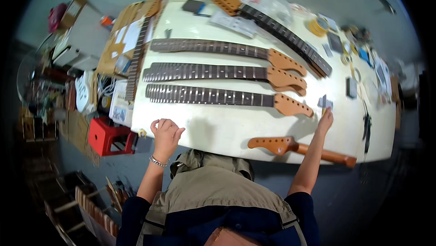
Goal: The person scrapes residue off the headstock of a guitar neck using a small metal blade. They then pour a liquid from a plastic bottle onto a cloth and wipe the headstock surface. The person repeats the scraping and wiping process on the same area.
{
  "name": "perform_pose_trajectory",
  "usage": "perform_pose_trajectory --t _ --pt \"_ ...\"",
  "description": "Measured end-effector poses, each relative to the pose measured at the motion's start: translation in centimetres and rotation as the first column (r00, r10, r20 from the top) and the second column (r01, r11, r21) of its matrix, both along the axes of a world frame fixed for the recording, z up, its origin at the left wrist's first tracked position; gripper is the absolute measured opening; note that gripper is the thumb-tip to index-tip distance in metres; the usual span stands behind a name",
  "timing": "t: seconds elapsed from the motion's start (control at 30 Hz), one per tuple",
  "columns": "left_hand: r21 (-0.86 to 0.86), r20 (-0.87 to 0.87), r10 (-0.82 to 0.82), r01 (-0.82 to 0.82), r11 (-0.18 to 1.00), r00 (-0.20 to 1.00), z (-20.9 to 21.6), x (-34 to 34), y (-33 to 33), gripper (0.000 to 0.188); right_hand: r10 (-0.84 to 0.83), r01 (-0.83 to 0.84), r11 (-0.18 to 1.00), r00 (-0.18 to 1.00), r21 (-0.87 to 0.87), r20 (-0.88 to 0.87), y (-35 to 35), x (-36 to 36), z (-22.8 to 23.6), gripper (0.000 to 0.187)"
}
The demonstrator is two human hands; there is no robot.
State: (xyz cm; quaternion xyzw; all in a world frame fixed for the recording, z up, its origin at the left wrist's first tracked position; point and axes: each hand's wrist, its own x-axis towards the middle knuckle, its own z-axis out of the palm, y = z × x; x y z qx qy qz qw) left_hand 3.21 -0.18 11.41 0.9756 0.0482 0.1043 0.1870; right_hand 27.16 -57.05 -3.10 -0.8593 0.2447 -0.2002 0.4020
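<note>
My right hand reaches over the right part of the white table and is closed around a small tool with a yellowish part. Its far end overlaps a small grey-blue piece, and I cannot tell whether they are one thing. Below that forearm, a guitar neck lies back side up along the near edge. My left hand hovers by the near left edge, fingers apart and slightly curled, holding nothing. Three rows of guitar necks lie across the middle: a near row, a middle row and a far row.
More necks lie slantwise at the back right, and another neck lies at the left. Yellow tape, a grey block and black tools are on the right. A red stool stands at the table's left corner.
</note>
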Motion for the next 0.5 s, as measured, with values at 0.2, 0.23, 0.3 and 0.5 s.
perform_pose_trajectory --t 0.2,0.23,0.3,0.5 --pt "0.155 0.019 0.699 -0.693 0.704 0.714 -7.5 -16.2 5.2 0.037 0.067 -0.044 0.985 0.988 -0.165 0.137 10.7 3.1 4.7 0.054" --pt "0.177 -0.038 0.805 -0.789 0.588 0.592 -9.0 -19.3 5.8 0.039 0.151 -0.128 0.98 0.977 -0.15 0.149 13.1 2.8 5.1 0.051" --pt "0.185 -0.178 0.923 -0.91 0.372 0.341 -10.7 -22.8 5.7 0.038 0.3 -0.32 0.946 0.921 0.044 0.247 16.8 2.6 4.9 0.043" --pt "0.122 -0.282 0.959 -0.993 0.0 -0.035 -15.3 -28.9 5.7 0.028 0.565 -0.595 0.801 0.788 0.065 0.244 29.0 -2.9 7.1 0.034"
